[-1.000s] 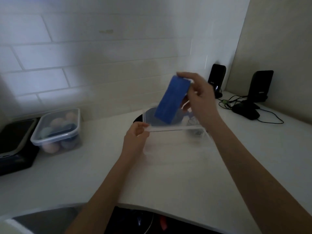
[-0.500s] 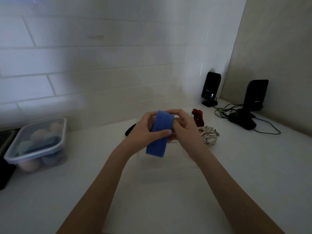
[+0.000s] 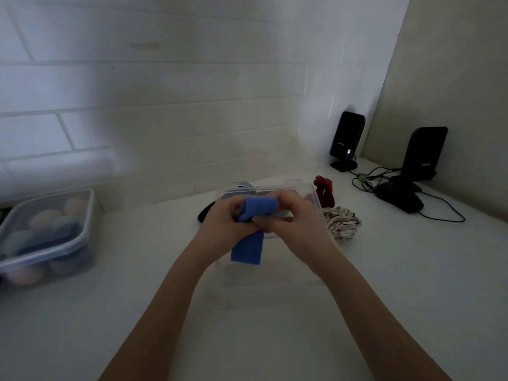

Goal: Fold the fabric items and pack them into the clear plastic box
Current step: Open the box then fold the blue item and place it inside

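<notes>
The blue cloth [image 3: 248, 229] has doubled over since half a second ago; left hand [image 3: 222, 224] and right hand [image 3: 295, 221] both pinch it above the clear box [image 3: 302, 188], nearly ready for packing.

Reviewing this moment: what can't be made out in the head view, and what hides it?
- Contents of the clear plastic box: hidden behind the left hand, the right hand and the blue fabric band.
- Dark item left of the box: mostly hidden by the left hand.
- Lidded container: cut off by the left edge, its round contents blurred.
- Speaker label: too small to read.
</notes>
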`<state>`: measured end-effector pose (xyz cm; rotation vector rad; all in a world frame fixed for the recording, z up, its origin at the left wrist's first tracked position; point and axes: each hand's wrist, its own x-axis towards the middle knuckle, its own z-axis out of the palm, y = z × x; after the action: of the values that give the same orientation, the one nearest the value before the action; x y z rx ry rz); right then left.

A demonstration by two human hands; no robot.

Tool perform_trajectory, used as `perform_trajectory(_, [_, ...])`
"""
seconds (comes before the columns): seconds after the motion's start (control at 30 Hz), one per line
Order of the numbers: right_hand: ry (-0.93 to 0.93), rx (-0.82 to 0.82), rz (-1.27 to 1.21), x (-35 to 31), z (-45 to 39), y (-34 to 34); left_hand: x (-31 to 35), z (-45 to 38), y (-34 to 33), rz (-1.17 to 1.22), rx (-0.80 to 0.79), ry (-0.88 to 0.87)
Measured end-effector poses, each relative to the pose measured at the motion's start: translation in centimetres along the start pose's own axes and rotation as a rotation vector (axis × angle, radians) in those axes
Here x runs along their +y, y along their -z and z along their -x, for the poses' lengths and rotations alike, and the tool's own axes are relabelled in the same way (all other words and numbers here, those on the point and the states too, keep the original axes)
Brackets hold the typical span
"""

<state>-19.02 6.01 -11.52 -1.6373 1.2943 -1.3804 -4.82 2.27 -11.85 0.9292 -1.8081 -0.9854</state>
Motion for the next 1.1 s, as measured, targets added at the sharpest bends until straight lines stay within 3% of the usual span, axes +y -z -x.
perform_trajectory(0.17, [0.044, 0.112, -0.175, 0.1, -0.2, 0.8, 0.5, 0.3, 0.1, 0.121, -0.062, 0.035])
perform_trajectory(0.5, [0.025, -0.142, -0.095, 0.4, -0.1, -0.1, 0.3, 0.7, 0.2, 0.261, 0.036, 0.075])
perform_trajectory(0.83, [0.061, -0.123, -0.172, -0.6, 0.4, 0.0, 0.9, 1.0, 1.0, 0.436, -0.088, 0.126])
perform_trajectory(0.97, [0.076, -0.163, -0.154, -1.1, 0.7, 0.0, 0.7, 0.7, 0.9, 0.416, -0.005, 0.198])
perform_trajectory(1.1, [0.067, -0.134, -0.145, -0.9, 0.5, 0.0, 0.3, 0.8, 1.3, 0.286, -0.098, 0.112])
